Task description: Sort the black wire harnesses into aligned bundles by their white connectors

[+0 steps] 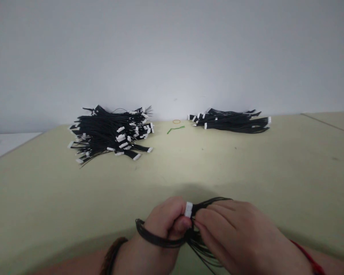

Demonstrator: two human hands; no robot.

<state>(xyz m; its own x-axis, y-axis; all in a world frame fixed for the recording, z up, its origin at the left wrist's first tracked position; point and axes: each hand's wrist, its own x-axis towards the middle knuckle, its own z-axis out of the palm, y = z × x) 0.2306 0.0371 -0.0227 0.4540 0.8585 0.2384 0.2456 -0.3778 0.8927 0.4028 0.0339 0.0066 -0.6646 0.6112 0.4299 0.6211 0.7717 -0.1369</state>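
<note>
While your left hand [163, 219] clenches the white connector [188, 209] at bottom center, your right hand [235, 233] closes on its black wires [156, 239], looped around your wrist [140, 254] apparently to keep them gathered, well below the wire piles [110, 131] [232, 121] on the surface [172, 168].

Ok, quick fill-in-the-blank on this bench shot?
1. Between the left hand and right hand sits a white ____ on black wires.
2. The larger wire pile lies to the ____ of the smaller pile.
3. The red string circles the ____ wrist.

Answers: connector; left; right
</note>
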